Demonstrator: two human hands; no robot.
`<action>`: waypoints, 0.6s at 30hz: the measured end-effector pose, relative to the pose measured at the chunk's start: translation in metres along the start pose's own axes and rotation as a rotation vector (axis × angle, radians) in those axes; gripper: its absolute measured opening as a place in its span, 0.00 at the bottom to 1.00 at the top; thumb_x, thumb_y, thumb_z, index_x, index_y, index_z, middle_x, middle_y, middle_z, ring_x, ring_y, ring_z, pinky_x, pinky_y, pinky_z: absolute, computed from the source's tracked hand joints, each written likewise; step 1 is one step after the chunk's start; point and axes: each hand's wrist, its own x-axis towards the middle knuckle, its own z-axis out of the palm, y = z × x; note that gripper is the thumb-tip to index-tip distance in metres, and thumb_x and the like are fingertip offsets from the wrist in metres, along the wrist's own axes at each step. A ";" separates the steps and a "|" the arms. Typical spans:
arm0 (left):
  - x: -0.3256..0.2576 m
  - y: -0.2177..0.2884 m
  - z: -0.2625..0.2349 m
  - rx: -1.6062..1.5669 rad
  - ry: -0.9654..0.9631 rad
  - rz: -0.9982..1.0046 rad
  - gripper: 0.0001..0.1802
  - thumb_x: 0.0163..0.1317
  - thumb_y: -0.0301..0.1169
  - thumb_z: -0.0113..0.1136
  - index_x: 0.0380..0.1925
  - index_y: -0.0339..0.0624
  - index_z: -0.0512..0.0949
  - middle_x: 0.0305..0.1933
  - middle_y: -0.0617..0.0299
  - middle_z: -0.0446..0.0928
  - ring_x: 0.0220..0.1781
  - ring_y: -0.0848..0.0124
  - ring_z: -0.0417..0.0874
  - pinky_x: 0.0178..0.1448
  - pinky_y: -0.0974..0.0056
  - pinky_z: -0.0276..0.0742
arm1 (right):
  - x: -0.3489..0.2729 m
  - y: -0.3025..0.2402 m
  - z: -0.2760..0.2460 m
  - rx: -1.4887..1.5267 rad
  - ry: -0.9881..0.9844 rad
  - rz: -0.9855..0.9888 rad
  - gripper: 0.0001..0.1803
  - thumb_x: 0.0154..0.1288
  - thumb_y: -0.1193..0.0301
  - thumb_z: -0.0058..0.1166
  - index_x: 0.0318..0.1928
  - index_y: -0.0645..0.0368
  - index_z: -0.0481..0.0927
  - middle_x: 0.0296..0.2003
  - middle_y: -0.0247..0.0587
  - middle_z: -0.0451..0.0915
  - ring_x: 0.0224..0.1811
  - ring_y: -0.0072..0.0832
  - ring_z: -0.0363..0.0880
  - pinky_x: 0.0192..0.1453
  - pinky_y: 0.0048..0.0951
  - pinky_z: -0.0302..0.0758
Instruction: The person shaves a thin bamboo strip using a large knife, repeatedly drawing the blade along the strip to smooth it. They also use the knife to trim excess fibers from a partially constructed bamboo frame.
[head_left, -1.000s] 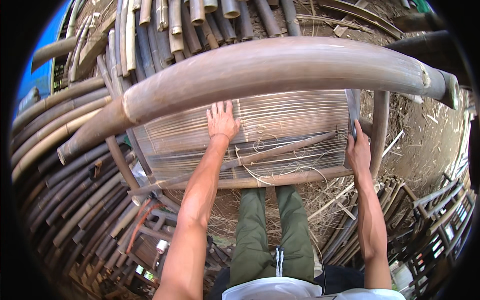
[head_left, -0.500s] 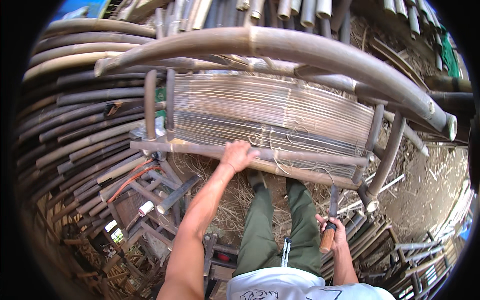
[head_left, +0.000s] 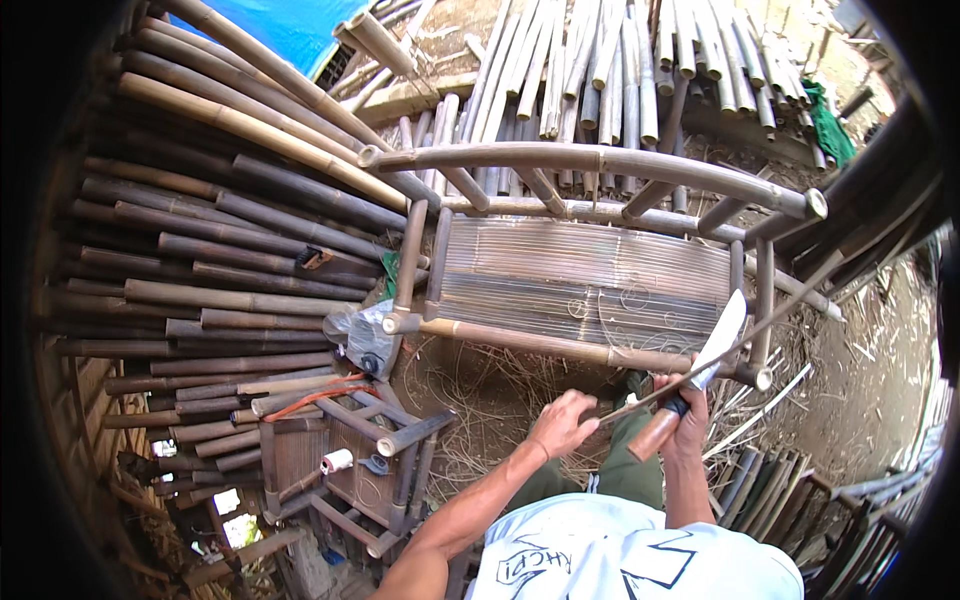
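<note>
While right hand [head_left: 690, 425] holds knife [head_left: 722, 335], shirt [head_left: 605, 545] seems lettered.

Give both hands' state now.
Left hand: near one end of the stick; can't tell if gripping.
Right hand: closed, holding the knife.

Bamboo-furniture workshop, earth-floored and daylit. Raw stock: long dark bamboo poles [head_left: 245, 297], stacked in rows along the left; paler cut lengths [head_left: 560, 60], heaped at the far side. Furniture: one bamboo bench [head_left: 590, 255], slat-seated, stood at centre; one small bamboo frame [head_left: 415, 433], jointed from short poles, placed at lower left. Tool: one wooden-handled knife [head_left: 720, 335], gripped in the right hand [head_left: 690, 420]. Waste: thin bamboo shavings [head_left: 470, 400], strewn over the bare earth [head_left: 820, 370]. Cover: blue sheeting [head_left: 265, 30], seen at upper left.
</note>
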 end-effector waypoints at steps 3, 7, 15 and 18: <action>-0.015 0.101 -0.103 -0.266 0.199 0.294 0.29 0.65 0.41 0.60 0.61 0.34 0.70 0.64 0.46 0.71 0.67 0.57 0.71 0.70 0.57 0.65 | -0.059 0.031 0.030 -0.146 -0.099 -0.123 0.37 0.58 0.77 0.51 0.70 0.60 0.58 0.36 0.44 0.80 0.39 0.32 0.82 0.50 0.33 0.81; -0.067 0.187 -0.178 -0.498 0.226 0.613 0.47 0.64 0.63 0.52 0.70 0.37 0.58 0.66 0.48 0.69 0.70 0.60 0.67 0.71 0.55 0.63 | -0.139 0.065 0.073 -0.345 -0.172 -0.158 0.29 0.61 0.78 0.54 0.64 0.60 0.65 0.37 0.35 0.80 0.35 0.21 0.79 0.39 0.21 0.77; -0.141 0.202 -0.120 -0.698 0.558 0.915 0.15 0.75 0.36 0.48 0.51 0.35 0.68 0.45 0.53 0.72 0.31 0.75 0.77 0.37 0.68 0.79 | -0.210 0.077 0.041 -0.923 -0.236 -0.480 0.26 0.56 0.77 0.56 0.58 0.62 0.72 0.39 0.33 0.73 0.35 0.18 0.70 0.37 0.21 0.70; -0.131 0.173 -0.088 -0.512 0.712 0.861 0.11 0.71 0.30 0.54 0.47 0.34 0.75 0.45 0.56 0.73 0.38 0.72 0.79 0.42 0.68 0.78 | -0.231 0.057 -0.014 -1.012 -0.171 -0.404 0.30 0.59 0.78 0.56 0.64 0.60 0.69 0.38 0.33 0.72 0.35 0.19 0.74 0.35 0.23 0.74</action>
